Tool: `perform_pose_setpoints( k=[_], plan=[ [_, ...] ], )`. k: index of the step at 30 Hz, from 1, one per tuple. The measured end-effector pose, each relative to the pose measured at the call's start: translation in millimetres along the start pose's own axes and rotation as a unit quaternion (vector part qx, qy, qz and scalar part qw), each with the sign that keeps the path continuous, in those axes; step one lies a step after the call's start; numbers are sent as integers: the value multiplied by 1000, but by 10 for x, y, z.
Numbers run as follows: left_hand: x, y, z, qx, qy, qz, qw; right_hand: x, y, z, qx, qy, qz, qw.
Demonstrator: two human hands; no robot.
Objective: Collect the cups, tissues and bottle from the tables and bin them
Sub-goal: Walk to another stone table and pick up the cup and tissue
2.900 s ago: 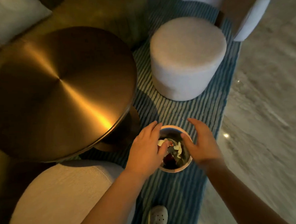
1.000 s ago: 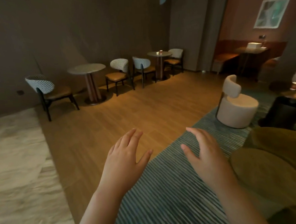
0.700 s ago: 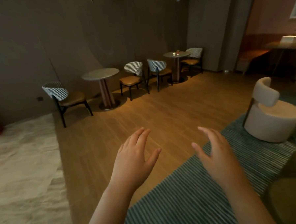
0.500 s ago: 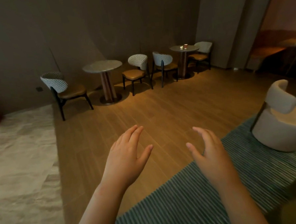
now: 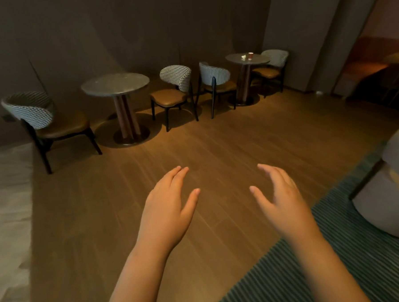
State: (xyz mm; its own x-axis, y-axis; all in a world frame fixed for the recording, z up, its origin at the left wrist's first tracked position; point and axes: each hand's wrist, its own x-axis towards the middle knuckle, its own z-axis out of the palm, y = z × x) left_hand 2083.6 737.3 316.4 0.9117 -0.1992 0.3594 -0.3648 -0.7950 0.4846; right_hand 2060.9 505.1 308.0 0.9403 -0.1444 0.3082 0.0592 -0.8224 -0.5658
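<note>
While the left hand (image 5: 167, 212) and right hand (image 5: 282, 204) hover empty, fingers (image 5: 180, 175) relaxed and spread, a red cup (image 5: 250, 55) and tissue (image 5: 243, 56) sit toward the far edge of the distant round counter (image 5: 259, 60), well ahead and rightward, nearer the right hand.

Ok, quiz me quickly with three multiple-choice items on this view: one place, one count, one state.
1. Where is the red cup? A) near round table B) far round table C) floor
2. How many patterned-back chairs? A) four B) two C) six
3. Left hand and right hand? A) both grip cups B) both pinch tissues C) both open, holding nothing
Answers: 1 B, it stands beside the white tissue there; 2 A, four patterned backs show; 3 C, fingers straight, nothing held.
</note>
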Motion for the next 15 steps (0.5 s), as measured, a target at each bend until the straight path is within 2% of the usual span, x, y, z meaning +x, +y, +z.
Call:
perform_pose_setpoints(
  k=[7, 15],
  plan=[
    [1863, 76, 818, -2, -37, 63, 997, 1429, 621, 141, -11, 35, 48, 998],
    [4026, 19, 2043, 38, -61, 88, 994, 3465, 1981, 505, 20, 47, 117, 992]
  ],
)
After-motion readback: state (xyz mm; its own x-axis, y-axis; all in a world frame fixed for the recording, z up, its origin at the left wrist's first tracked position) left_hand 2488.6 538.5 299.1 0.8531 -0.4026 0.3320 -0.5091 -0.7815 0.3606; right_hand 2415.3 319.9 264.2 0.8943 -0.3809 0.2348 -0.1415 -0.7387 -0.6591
